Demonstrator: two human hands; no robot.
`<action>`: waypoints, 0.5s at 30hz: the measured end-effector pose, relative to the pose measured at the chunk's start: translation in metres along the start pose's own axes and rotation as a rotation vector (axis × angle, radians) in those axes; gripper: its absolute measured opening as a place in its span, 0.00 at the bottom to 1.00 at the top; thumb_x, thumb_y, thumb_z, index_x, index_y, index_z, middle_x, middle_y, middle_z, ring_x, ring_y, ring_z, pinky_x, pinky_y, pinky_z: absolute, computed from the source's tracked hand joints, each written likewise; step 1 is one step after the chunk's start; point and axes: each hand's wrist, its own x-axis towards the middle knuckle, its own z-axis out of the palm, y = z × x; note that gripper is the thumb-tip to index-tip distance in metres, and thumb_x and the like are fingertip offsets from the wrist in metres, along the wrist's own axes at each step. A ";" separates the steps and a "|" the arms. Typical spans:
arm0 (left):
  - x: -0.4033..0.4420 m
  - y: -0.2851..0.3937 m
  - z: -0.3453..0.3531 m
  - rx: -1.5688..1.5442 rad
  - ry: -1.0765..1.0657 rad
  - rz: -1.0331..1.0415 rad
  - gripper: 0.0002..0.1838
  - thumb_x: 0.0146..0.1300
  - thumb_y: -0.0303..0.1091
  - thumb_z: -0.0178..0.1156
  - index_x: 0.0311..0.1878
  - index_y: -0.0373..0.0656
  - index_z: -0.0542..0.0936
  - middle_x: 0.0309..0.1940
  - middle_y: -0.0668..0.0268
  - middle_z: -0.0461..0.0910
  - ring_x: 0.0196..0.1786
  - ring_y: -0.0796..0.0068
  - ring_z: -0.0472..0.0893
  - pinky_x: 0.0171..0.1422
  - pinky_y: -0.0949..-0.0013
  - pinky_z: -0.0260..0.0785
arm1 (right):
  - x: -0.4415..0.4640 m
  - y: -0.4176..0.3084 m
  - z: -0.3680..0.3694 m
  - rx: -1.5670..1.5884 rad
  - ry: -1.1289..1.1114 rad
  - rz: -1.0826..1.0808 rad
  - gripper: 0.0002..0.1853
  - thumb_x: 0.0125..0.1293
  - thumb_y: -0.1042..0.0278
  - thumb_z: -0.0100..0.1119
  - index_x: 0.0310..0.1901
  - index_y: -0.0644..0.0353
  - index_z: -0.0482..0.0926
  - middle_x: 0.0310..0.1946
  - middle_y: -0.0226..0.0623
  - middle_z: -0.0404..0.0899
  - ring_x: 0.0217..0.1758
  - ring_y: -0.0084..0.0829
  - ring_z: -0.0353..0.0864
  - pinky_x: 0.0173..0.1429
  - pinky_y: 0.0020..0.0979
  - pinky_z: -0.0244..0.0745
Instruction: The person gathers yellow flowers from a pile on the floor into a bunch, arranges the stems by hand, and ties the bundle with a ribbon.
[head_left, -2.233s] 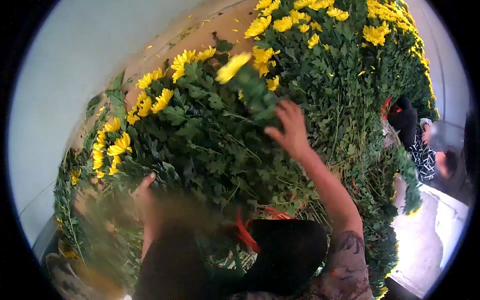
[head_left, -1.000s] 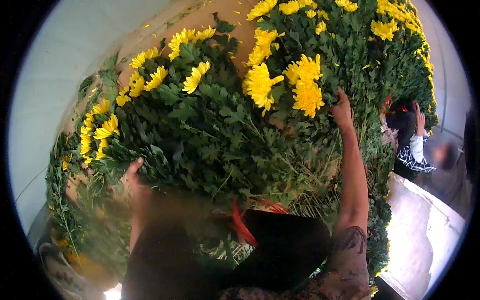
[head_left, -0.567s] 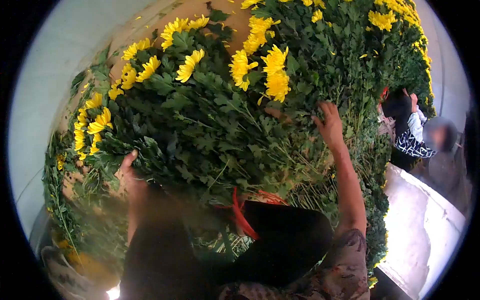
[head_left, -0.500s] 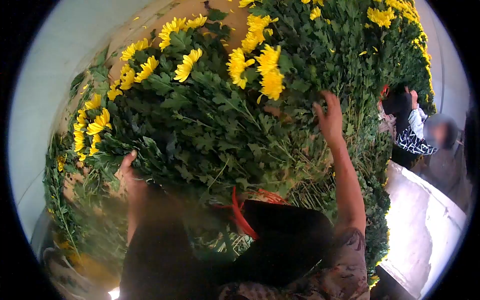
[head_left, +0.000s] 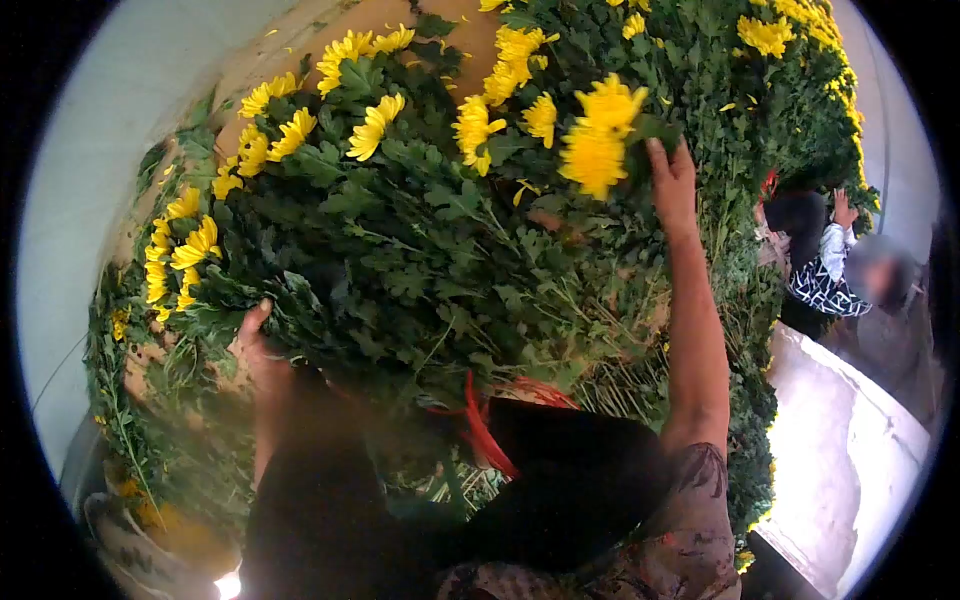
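Observation:
My left hand (head_left: pixel 262 345), at the left, is wrapped round the leafy stems of a bunch of yellow chrysanthemums (head_left: pixel 198 245); most of its fingers are hidden under the leaves. Up on the right, my right hand (head_left: pixel 674 190) is closed on chrysanthemum stems (head_left: pixel 655 130), just beside two yellow blooms (head_left: pixel 597 160) blurred by motion. A thick layer of cut chrysanthemums (head_left: pixel 400 220) with dark green leaves lies between my hands, its yellow heads toward the far side.
Red ties (head_left: pixel 478 430) lie across my dark-clothed lap (head_left: pixel 560 450). At the far right another person (head_left: pixel 830 270) sits by the flower pile, a hand (head_left: pixel 843 210) on the leaves. A pale sheet (head_left: pixel 840 440) is below them. A pale wall (head_left: pixel 110 170) curves round the left.
My right hand has risen and closed on stems, and the two blooms have shifted right and up with it. My left hand has stayed put. The other person's hand has moved slightly.

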 end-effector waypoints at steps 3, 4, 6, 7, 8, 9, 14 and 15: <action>0.000 -0.001 0.000 -0.007 -0.016 0.004 0.28 0.50 0.33 0.61 0.57 0.39 0.71 0.48 0.61 0.78 0.49 0.61 0.78 0.56 0.58 0.72 | -0.013 0.021 0.003 -0.197 -0.026 -0.007 0.24 0.68 0.58 0.54 0.60 0.64 0.68 0.49 0.39 0.76 0.49 0.28 0.74 0.55 0.26 0.67; 0.000 -0.001 -0.001 -0.008 -0.017 0.004 0.28 0.50 0.33 0.61 0.57 0.39 0.71 0.48 0.61 0.78 0.49 0.61 0.78 0.56 0.58 0.72 | -0.028 0.002 0.012 -0.384 -0.111 -0.022 0.22 0.68 0.58 0.53 0.58 0.63 0.69 0.49 0.38 0.75 0.48 0.30 0.74 0.55 0.27 0.67; 0.000 -0.001 -0.003 -0.012 -0.024 0.005 0.28 0.50 0.33 0.61 0.57 0.39 0.71 0.48 0.60 0.78 0.49 0.61 0.78 0.56 0.58 0.72 | -0.038 -0.011 0.017 -0.572 -0.336 0.050 0.21 0.67 0.59 0.52 0.57 0.59 0.70 0.50 0.43 0.74 0.55 0.38 0.73 0.58 0.35 0.66; 0.000 -0.001 -0.003 -0.015 -0.029 0.005 0.28 0.50 0.33 0.61 0.57 0.39 0.71 0.48 0.60 0.78 0.49 0.61 0.78 0.56 0.58 0.72 | -0.042 -0.007 0.017 -0.573 -0.338 0.051 0.21 0.67 0.59 0.52 0.57 0.59 0.70 0.50 0.43 0.74 0.55 0.38 0.73 0.58 0.35 0.66; 0.000 -0.001 -0.004 -0.018 -0.035 0.007 0.28 0.50 0.33 0.61 0.57 0.39 0.70 0.48 0.60 0.78 0.49 0.61 0.78 0.56 0.58 0.72 | -0.048 0.002 0.017 -0.595 -0.345 -0.103 0.20 0.66 0.60 0.53 0.58 0.57 0.70 0.50 0.43 0.73 0.55 0.40 0.73 0.60 0.36 0.66; 0.001 0.000 -0.004 -0.021 -0.039 0.007 0.28 0.50 0.33 0.61 0.57 0.39 0.70 0.48 0.60 0.78 0.49 0.61 0.78 0.56 0.58 0.72 | -0.053 0.001 0.018 -0.614 -0.351 -0.253 0.20 0.65 0.61 0.54 0.58 0.56 0.70 0.49 0.42 0.72 0.55 0.42 0.72 0.61 0.38 0.65; 0.000 0.000 -0.004 -0.024 -0.048 -0.002 0.27 0.50 0.33 0.61 0.56 0.39 0.71 0.48 0.60 0.78 0.49 0.61 0.78 0.56 0.59 0.72 | -0.052 -0.004 0.017 -0.753 -0.371 -0.381 0.25 0.54 0.69 0.65 0.56 0.54 0.72 0.47 0.41 0.71 0.52 0.47 0.68 0.58 0.41 0.67; -0.001 0.000 -0.004 -0.019 -0.040 -0.006 0.27 0.50 0.33 0.61 0.56 0.39 0.71 0.47 0.61 0.78 0.49 0.62 0.78 0.56 0.59 0.72 | -0.050 -0.003 0.017 -0.747 -0.405 -0.357 0.26 0.53 0.71 0.65 0.55 0.54 0.72 0.47 0.40 0.71 0.52 0.47 0.67 0.58 0.41 0.66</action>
